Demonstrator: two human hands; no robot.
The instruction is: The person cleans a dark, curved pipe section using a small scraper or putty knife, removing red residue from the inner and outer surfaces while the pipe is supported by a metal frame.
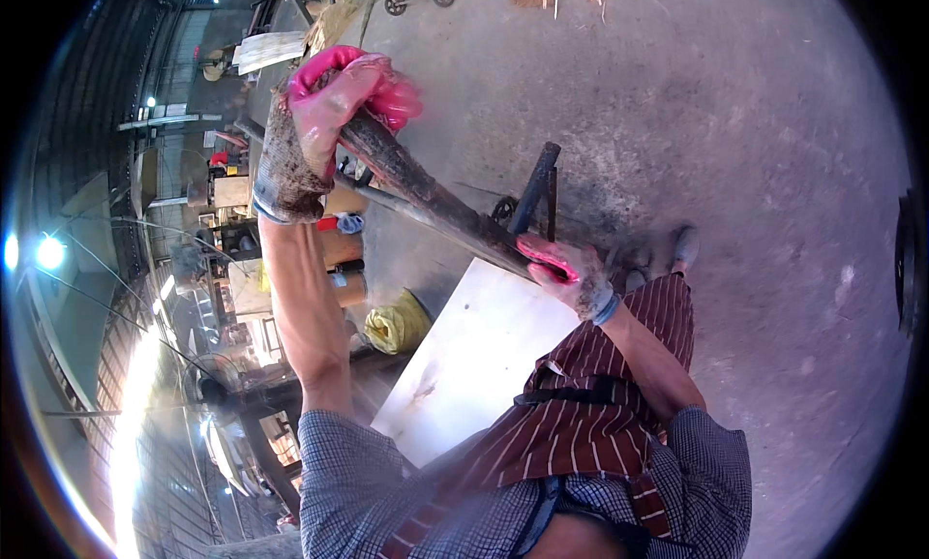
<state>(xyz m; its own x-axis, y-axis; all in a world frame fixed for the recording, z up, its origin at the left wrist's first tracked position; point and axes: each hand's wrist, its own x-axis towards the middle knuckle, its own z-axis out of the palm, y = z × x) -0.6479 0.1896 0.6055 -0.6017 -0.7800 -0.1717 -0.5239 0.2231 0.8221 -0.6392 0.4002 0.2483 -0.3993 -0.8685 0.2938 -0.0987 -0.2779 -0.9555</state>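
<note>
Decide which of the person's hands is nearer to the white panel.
Right. The right hand shows beside the upper right corner of the white panel; the left hand is farther off, up and left of it, around the upper part of the dark pole.

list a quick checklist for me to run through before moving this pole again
1. Left hand closed around the upper part of the dark pole: ok.
2. Right hand firmly closed on the pole's lower part: cannot tell; it is there, but the grip is partly hidden.
3. Gloves on both hands: ok, though the left one is heavily soiled.
4. Pole clear of the white board: cannot tell; they overlap in this view, so contact is unclear.
5. Yellow roll apart from the pole: ok.
6. Striped apron on: ok.
</note>
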